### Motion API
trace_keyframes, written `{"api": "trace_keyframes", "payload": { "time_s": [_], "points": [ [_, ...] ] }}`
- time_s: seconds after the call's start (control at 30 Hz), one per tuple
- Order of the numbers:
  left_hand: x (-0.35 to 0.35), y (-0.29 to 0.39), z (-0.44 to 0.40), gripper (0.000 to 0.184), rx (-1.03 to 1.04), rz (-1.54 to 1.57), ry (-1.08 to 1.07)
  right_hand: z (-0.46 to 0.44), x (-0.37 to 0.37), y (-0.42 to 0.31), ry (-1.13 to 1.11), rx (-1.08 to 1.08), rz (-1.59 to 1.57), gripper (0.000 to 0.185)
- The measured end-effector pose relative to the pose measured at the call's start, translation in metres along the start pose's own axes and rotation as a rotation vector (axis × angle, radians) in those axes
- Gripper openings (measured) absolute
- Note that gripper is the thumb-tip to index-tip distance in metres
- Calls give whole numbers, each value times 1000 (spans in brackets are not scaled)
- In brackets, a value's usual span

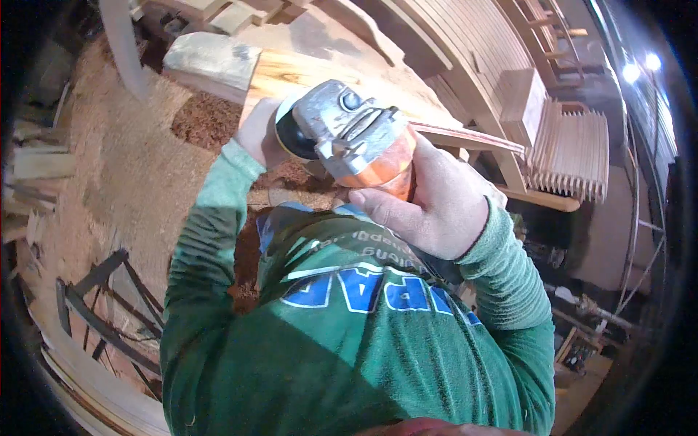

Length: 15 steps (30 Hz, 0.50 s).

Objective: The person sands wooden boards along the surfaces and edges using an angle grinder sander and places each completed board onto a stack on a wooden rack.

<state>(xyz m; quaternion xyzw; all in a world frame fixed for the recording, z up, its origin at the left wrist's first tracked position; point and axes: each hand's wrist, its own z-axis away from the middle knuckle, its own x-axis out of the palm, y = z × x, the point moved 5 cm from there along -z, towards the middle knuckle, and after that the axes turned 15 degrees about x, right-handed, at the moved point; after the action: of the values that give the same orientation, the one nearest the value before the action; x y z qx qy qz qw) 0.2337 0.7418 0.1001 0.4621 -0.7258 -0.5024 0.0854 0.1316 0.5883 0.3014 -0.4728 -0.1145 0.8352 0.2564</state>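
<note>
My right hand [440, 196] is wrapped round the orange body of an angle grinder [378, 156], its thumb lying along the near side. The grinder has a scuffed metal head and a round dark disc [293, 134] with a pale edge, facing left. Beside that disc is my left hand [260, 136]; its fingers are hidden behind the disc, so its grip does not show. Just beyond both hands lies a light wooden board [280, 69] with strong grain. A greyish wooden block [207, 64] sits against the board's left end.
Stacked slatted wood pieces [571, 152] stand at the right, near a long ribbed wooden panel [465, 51]. Sawdust covers the floor [131, 167] at the left. A dark metal frame [109, 312] stands at the lower left. More cut timber lies at the top.
</note>
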Motion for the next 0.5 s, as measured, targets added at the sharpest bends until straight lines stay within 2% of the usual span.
{"api": "trace_keyframes", "payload": {
  "time_s": [0.03, 0.1, 0.13, 0.17, 0.27, 0.3, 0.4, 0.5],
  "points": [
    [-1, 5, -3, 34, 46, 74, 21, 0, -1, 3, -36, -12, -48, 61],
    [-4, 4, -3, 35, -9, 63, 30, 4, -4, 19, -8, -25, -160, 61],
    [-5, 7, -4, 35, -41, 54, 34, 6, -3, 30, 3, -35, -217, 61],
    [-7, 16, -6, 36, -62, -96, 19, 6, -1, 45, 7, -40, -252, 62],
    [-8, 22, -10, 34, -76, -61, -1, 14, -9, 63, 39, -19, -398, 65],
    [-7, 21, -11, 34, -26, -87, 8, 16, -15, 69, 24, 49, -430, 61],
    [-7, 21, -13, 35, -92, -91, -6, 20, -23, 92, -6, 143, -570, 63],
    [-6, 20, -11, 34, -106, -139, -16, 24, -43, 119, 160, 134, -219, 52]
  ]
}}
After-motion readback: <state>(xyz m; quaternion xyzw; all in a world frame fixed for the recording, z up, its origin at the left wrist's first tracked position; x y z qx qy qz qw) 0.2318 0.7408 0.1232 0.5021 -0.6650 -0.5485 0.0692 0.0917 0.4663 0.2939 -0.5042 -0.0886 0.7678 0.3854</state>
